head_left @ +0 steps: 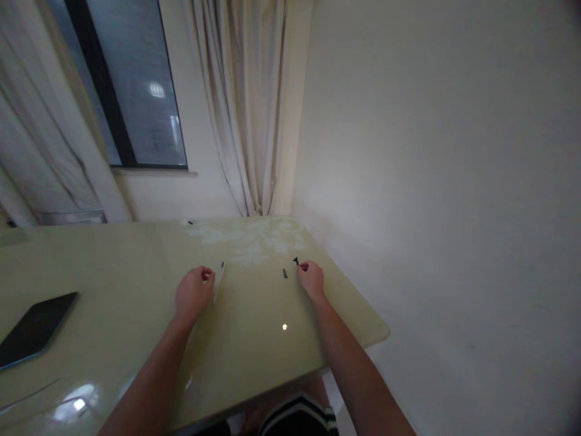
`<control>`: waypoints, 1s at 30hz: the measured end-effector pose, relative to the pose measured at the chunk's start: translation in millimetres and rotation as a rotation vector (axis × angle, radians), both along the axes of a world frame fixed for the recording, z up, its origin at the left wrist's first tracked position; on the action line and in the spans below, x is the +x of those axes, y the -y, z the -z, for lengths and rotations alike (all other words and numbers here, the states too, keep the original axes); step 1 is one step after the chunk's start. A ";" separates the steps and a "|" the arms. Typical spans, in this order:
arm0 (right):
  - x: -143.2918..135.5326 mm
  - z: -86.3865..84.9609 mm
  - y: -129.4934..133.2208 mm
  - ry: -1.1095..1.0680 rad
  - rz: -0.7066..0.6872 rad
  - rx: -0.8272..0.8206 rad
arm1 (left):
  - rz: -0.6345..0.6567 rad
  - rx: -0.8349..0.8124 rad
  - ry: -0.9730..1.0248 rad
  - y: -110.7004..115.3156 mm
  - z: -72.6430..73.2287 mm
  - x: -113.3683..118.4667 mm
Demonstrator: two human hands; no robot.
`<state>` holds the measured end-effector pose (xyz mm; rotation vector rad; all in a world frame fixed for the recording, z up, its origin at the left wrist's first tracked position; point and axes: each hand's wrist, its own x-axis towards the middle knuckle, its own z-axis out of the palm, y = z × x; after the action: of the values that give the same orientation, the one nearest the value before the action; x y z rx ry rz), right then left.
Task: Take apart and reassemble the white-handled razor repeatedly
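My left hand (195, 292) rests at the table with its fingers curled together; whether anything is between them is hidden. Just right of it lies a slim white pen-like stick (218, 283) with a dark tip, close to the fingers. My right hand (311, 278) is closed in a pinch near the table's right side. A small black piece with a forked end (296, 260) sticks out from its fingertips. Left of that hand, a short dark cylinder (285, 273) lies on the tabletop, apart from both hands.
The glossy pale table (247, 351) ends at a wall (431, 212) on the right. A dark tablet-like slab (36, 327) lies at the left. Near the far edge is a small black item (190, 222). Curtains (254, 109) hang beside a window (136, 79) behind.
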<state>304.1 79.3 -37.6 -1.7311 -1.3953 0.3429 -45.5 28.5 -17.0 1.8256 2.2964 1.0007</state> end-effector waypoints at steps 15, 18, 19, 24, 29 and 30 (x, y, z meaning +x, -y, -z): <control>-32.4 0.3 2.7 -0.307 -0.346 0.112 | -0.050 -0.149 -0.150 -8.1 20.6 -37.9; -43.8 1.4 9.8 -0.276 -0.452 0.148 | -0.045 -0.138 -0.155 -6.9 20.6 -39.9; -46.2 1.3 11.8 -0.263 -0.480 0.158 | -0.038 -0.133 -0.152 -6.6 20.6 -40.3; -47.7 0.3 16.2 -0.229 -0.551 0.186 | 0.002 -0.101 -0.085 -9.2 21.9 -38.9; -46.5 1.7 14.3 -0.239 -0.550 0.209 | 0.023 -0.060 0.061 -12.0 23.7 -35.1; -46.7 1.9 14.5 -0.242 -0.551 0.212 | 0.032 -0.049 0.098 -11.7 23.4 -33.7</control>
<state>257.5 64.8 -39.5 -1.0742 -1.6422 0.6542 -79.3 40.1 -40.4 1.7489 2.2086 0.9969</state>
